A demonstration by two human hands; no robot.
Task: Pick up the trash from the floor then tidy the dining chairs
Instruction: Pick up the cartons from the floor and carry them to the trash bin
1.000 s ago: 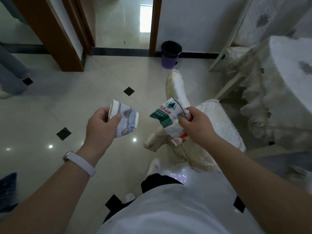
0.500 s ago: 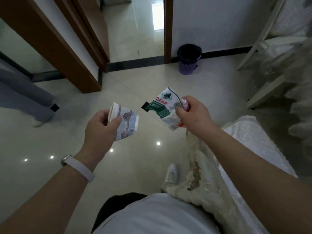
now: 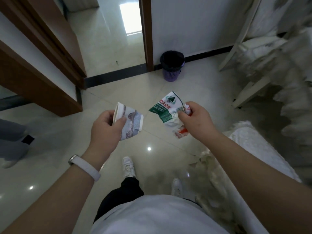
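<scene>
At far left, another person's grey trouser legs (image 3: 11, 132) and a wood door frame (image 3: 42, 81). Left of centre, left hand (image 3: 106, 125) is curled round a squashed paper cup (image 3: 131, 122), thumb across its wall. Right hand (image 3: 195, 119) pinches a crumpled printed plastic wrapper (image 3: 166, 110) by one edge, the rest hanging free. Both are in mid-air over the tiled floor (image 3: 50, 157), not touching. Both look near weightless. Cup is crushable, so hold the wall lightly. Film is floppy and slick, and bunching it in the fist is safer than an edge pinch. Purple waste bin (image 3: 172, 68) ahead by the wall. White-covered dining chair (image 3: 253, 146) at right.
</scene>
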